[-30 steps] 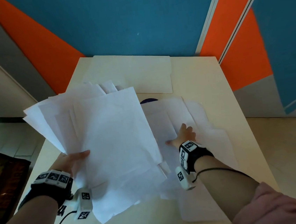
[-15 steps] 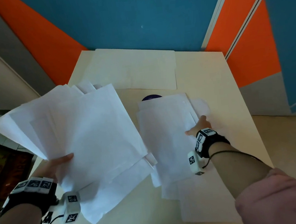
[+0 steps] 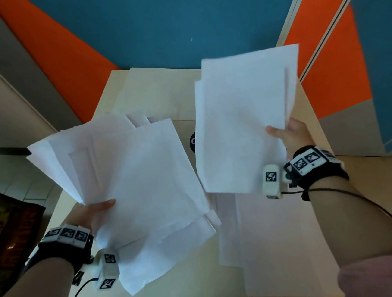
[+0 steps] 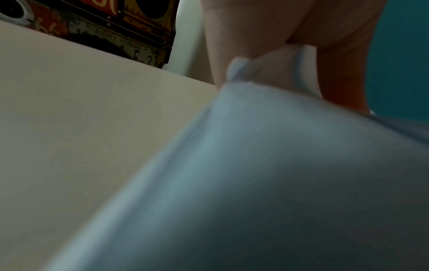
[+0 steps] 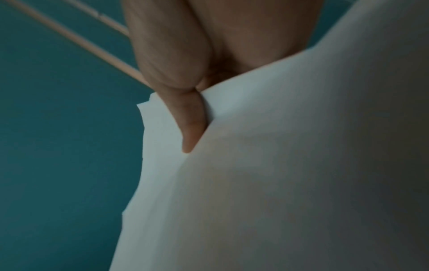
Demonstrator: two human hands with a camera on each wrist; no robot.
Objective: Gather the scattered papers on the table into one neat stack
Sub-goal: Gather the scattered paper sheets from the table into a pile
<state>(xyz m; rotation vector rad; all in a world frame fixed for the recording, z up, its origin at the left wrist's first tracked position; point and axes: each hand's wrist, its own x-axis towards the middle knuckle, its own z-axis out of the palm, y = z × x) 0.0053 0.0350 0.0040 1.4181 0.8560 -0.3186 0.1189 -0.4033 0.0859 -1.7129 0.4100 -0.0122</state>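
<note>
My left hand (image 3: pixel 93 212) grips a fanned bundle of white papers (image 3: pixel 131 184) above the table's left half, thumb on top; the left wrist view shows the bundle's underside (image 4: pixel 278 183) pinched below my left hand (image 4: pixel 267 60). My right hand (image 3: pixel 287 133) holds a smaller raised sheaf of white sheets (image 3: pixel 245 123) by its right edge over the table's right side. The right wrist view shows my right hand (image 5: pixel 197 91) pinching that sheaf (image 5: pixel 278 165). A few more white sheets (image 3: pixel 273 249) lie flat on the cream table (image 3: pixel 192 281) under my right forearm.
A cream folder or board (image 3: pixel 155 97) lies flat at the table's far end. A dark round mark (image 3: pixel 193 142) peeks out between the two held bundles. A dark framed picture (image 3: pixel 6 240) stands off the table's left edge. Blue and orange wall panels rise behind.
My right hand, which lay on the sheets on the table, has gripped several of them and lifted them up. The left-hand bundle stays raised, shifted a little.
</note>
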